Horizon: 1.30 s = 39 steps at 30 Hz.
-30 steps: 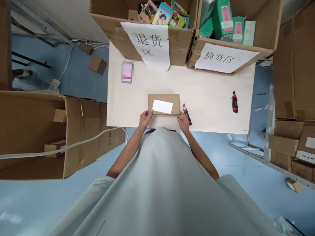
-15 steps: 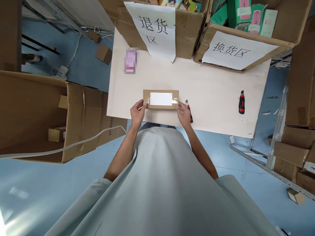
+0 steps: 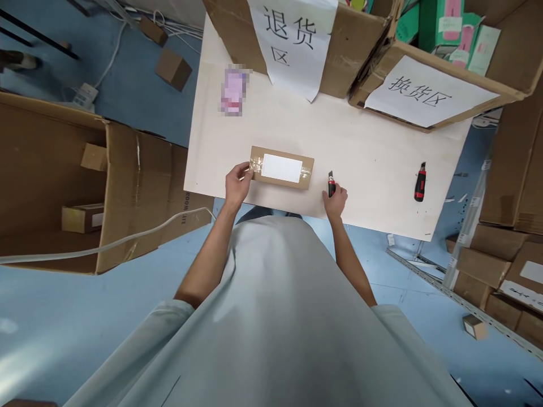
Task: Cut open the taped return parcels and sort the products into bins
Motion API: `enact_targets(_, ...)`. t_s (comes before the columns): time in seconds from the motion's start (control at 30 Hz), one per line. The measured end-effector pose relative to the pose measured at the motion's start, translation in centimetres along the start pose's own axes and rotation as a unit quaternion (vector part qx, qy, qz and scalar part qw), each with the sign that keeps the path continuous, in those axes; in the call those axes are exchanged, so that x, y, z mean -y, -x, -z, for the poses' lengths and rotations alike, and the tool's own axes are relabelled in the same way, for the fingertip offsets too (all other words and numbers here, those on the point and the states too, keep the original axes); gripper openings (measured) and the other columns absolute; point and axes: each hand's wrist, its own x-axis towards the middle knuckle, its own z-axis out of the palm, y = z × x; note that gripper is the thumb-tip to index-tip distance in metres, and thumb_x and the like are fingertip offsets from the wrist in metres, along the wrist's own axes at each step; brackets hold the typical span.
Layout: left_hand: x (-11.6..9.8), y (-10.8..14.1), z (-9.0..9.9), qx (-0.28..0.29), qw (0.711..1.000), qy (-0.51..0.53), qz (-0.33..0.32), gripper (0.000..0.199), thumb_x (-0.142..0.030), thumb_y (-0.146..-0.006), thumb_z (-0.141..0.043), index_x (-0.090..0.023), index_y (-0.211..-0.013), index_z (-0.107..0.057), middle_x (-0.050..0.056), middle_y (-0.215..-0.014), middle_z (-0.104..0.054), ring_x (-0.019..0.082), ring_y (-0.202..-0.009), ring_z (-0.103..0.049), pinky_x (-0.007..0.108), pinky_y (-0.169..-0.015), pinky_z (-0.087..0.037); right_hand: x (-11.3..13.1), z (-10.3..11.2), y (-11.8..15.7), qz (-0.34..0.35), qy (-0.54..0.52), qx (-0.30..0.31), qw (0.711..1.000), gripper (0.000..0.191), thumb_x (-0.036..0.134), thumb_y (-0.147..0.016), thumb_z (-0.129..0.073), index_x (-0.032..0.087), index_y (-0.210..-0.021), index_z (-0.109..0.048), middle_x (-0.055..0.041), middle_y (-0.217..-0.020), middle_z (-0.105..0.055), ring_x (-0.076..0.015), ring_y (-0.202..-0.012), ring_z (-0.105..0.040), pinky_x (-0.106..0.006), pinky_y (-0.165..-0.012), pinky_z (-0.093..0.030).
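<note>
Brown cardboard sits between the thumb and fingers of the left hand [image 3: 238, 182], which pinches the box [image 3: 281, 167] at its left end. Some way to its right, the right hand [image 3: 336, 198] has its fingers curled about the handle of a red and black knife [image 3: 331, 185], metal tip pointing away from the person; whether the knife is lifted clear I cannot tell.

The box lies on the table [image 3: 369, 152] near its front edge, turned slightly askew, with a white label [image 3: 281, 169] on top and shiny tape [image 3: 305, 172] showing at both ends. It looks light and fairly stiff, so one hand on an end should steady it. Fingers are likely to slip more on tape than on bare card, and the long sides would probably dent if squeezed in the middle. Its contents are hidden, so how fragile they are is unclear. The knife seems hard and slim, best held well back from the blade.

Farther right lies a second knife [image 3: 419, 182]. Beyond the box is a blurred pinkish thing [image 3: 233, 91], and at the table's back stand two big cartons with paper signs [image 3: 428, 93], the right one holding green packs [image 3: 433, 25].
</note>
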Motion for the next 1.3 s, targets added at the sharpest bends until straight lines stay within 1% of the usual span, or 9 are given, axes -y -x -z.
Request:
enact_targets(0.17, -0.1, -1.1, 0.9, 0.049, 0.998, -0.001, -0.025, 0.044, -0.032, -0.094, -0.073, -0.020, -0.136, -0.074, 0.014, -0.146, -0.074, 0.029, -0.124, -0.075, 0.046, -0.111, -0.062, 0.1, 0.4, -0.3, -0.044, 0.030, -0.009, 0.999, 0.061, 0.027, -0.089, -0.065, 0.016, -0.149, -0.066, -0.0199, -0.139, -0.065, -0.0359, -0.130, -0.063, -0.055, -0.117, -0.052)
enact_targets(0.33, -0.3, -2.5, 1.7, 0.127, 0.991, 0.003, -0.050, 0.046, -0.027, -0.091, -0.075, -0.023, -0.137, -0.077, 0.011, -0.149, -0.069, 0.027, -0.121, -0.073, 0.046, -0.110, -0.063, 2.9, 2.3, 0.6, -0.019, -0.066, -0.003, 0.998, 0.060, 0.036, -0.085, -0.066, 0.019, -0.142, -0.070, -0.0094, -0.119, -0.074, -0.0268, -0.109, -0.070, -0.045, -0.108, -0.059)
enact_targets(0.53, -0.2, -4.2, 2.4, 0.187, 0.981, 0.015, -0.040, 0.042, -0.025, -0.092, -0.076, -0.025, -0.134, -0.079, 0.009, -0.143, -0.069, 0.026, -0.116, -0.072, 0.046, -0.108, -0.062, 9.4, 5.4, 3.5, 0.062, -0.169, 0.063, 0.982, 0.033, 0.048, -0.097, -0.065, 0.024, -0.117, -0.075, -0.0026, -0.101, -0.073, -0.0178, -0.080, -0.069, -0.033, -0.080, -0.063)
enact_targets(0.63, 0.2, -5.0, 2.6, 0.215, 0.976, 0.008, -0.046, 0.043, -0.025, -0.092, -0.075, -0.025, -0.135, -0.079, 0.009, -0.143, -0.069, 0.026, -0.114, -0.074, 0.043, -0.106, -0.063, 13.9, 5.5, 4.9, 0.110, -0.140, 0.094, 0.980, 0.044, 0.063, -0.105, -0.063, 0.024, -0.120, -0.075, -0.0022, -0.098, -0.073, -0.0163, -0.074, -0.066, -0.032, -0.075, -0.061)
enact_targets(0.73, 0.9, -5.8, 2.8, 0.243, 0.968, 0.008, -0.058, 0.046, -0.028, -0.090, -0.076, -0.026, -0.136, -0.078, 0.008, -0.142, -0.070, 0.026, -0.111, -0.075, 0.041, -0.104, -0.064, 18.1, 4.2, 6.1, 0.166, -0.060, 0.129, 0.976, 0.056, 0.072, -0.107, -0.060, 0.025, -0.133, -0.076, -0.0037, -0.104, -0.078, -0.0213, -0.087, -0.071, -0.034, -0.084, -0.062)
enact_targets(0.8, 1.4, -6.2, 2.7, 0.258, 0.964, 0.014, -0.061, 0.046, -0.030, -0.089, -0.078, -0.026, -0.135, -0.078, 0.008, -0.140, -0.070, 0.026, -0.108, -0.075, 0.040, -0.102, -0.064, 20.4, 3.0, 6.6, 0.214, 0.038, 0.153, 0.964, 0.054, 0.069, -0.110, -0.057, 0.027, -0.138, -0.076, -0.0043, -0.112, -0.080, -0.0259, -0.102, -0.074, -0.037, -0.094, -0.061)
enact_targets(0.93, 2.1, -6.8, 2.2, 0.274, 0.960, 0.035, -0.057, 0.047, -0.025, -0.087, -0.079, -0.025, -0.134, -0.079, 0.008, -0.138, -0.068, 0.025, -0.105, -0.075, 0.042, -0.106, -0.062, 23.9, 1.0, 7.2, 0.282, 0.243, 0.179, 0.911, 0.042, 0.054, -0.118, -0.050, 0.032, -0.145, -0.075, -0.0050, -0.117, -0.079, -0.0290, -0.111, -0.073, -0.035, -0.098, -0.057)
enact_targets(1.13, 2.0, -6.8, 1.9, 0.270, 0.960, 0.038, -0.055, 0.045, -0.021, -0.085, -0.081, -0.026, -0.130, -0.080, 0.007, -0.134, -0.067, 0.023, -0.101, -0.075, 0.042, -0.105, -0.062, 28.1, 0.2, 8.1, 0.263, 0.461, 0.181, 0.828, 0.044, 0.046, -0.122, -0.039, 0.030, -0.150, -0.070, -0.0100, -0.124, -0.076, -0.0287, -0.111, -0.069, -0.033, -0.088, -0.049)
enact_targets(1.3, 1.8, -6.8, 1.9, 0.273, 0.959, 0.032, -0.062, 0.043, -0.024, -0.087, -0.081, -0.027, -0.130, -0.080, 0.007, -0.134, -0.069, 0.021, -0.097, -0.074, 0.039, -0.100, -0.062, 30.3, 0.4, 8.7, 0.244, 0.545, 0.203, 0.777, 0.049, 0.044, -0.124, -0.029, 0.029, -0.155, -0.064, -0.0135, -0.130, -0.074, -0.0290, -0.114, -0.067, -0.034, -0.082, -0.044)
